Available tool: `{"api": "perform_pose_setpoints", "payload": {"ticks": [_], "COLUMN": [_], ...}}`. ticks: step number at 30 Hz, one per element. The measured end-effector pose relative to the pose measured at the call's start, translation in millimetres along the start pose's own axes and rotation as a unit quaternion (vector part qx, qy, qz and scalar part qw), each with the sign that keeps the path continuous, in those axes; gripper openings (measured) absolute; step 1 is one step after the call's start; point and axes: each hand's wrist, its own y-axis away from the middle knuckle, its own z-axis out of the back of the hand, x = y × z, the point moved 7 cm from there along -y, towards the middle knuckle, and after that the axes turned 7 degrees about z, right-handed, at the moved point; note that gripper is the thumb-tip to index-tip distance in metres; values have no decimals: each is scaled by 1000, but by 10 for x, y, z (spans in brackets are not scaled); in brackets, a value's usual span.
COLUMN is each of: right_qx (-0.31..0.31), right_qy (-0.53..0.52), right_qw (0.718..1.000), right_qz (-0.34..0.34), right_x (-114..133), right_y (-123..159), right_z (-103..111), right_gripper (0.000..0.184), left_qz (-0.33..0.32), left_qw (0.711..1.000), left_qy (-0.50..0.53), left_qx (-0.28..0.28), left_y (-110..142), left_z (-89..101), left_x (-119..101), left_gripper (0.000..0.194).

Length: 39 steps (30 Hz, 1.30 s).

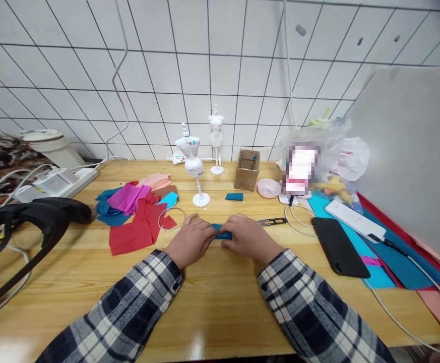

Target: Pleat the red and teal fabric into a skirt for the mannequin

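Near the middle of the frame, my left hand (194, 240) and my right hand (250, 238) close on opposite ends of a small folded piece of teal fabric (223, 232), which lies low at the wooden bench (200, 312). My left fingers are bunched together at its left end; my right thumb and fingers pinch its right end. Just behind my right hand are black thread snips (274, 222), partly covered by it. A wire ring (172, 219) lies near my left hand, overlapping the edge of the red fabric scraps (134, 233) left of centre. Beyond my hands, a second teal piece (234, 196) lies flat in front of a small cardboard box (247, 171), with a pink bowl (268, 188) just right of the box. Two white miniature dress forms (194, 162) stand upright at upper centre. A black phone (340, 247) lies at right.
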Motion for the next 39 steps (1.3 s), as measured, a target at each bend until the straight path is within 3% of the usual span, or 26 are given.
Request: {"api": "perform_pose_setpoints", "payload": {"ticks": [8, 14, 18, 22, 26, 28, 32, 34, 36, 39], "right_qx": [39, 0, -35, -65, -84, -84, -75, -64, -40, -20], "right_qy": [48, 3, -61, -119, -148, -160, -220, -256, -261, -216], "right_qw": [998, 999, 996, 990, 982, 979, 964, 954, 954, 967], "right_qz": [-19, -45, -47, -44, -79, -100, -133, -141, -142, -138], "right_x": [-41, -85, -103, -85, -119, -152, -205, -200, -178, -160], "right_y": [1, 24, 31, 21, 24, 32, 51, 52, 47, 37], "right_z": [-95, -40, 21, 62, 50, 34, 6, -19, -64, -114], "right_gripper": [14, 16, 14, 18, 15, 16, 27, 36, 40, 25], "left_qz": [19, 26, 71, 108, 135, 157, 213, 231, 241, 246], "left_qw": [999, 998, 989, 970, 962, 947, 863, 836, 830, 840], "left_qy": [41, 51, 118, 210, 234, 279, 453, 491, 495, 476], "left_qx": [20, -20, -54, -47, -37, -16, 65, 87, 91, 86], "left_y": [7, 27, 38, 19, 6, 15, 54, 67, 69, 64], "left_z": [-22, 16, 56, 55, 57, 25, -107, -134, -135, -136], "left_x": [34, 49, 139, 231, 271, 286, 294, 287, 288, 294], "left_gripper": [19, 15, 13, 15, 16, 18, 26, 27, 27, 26]}}
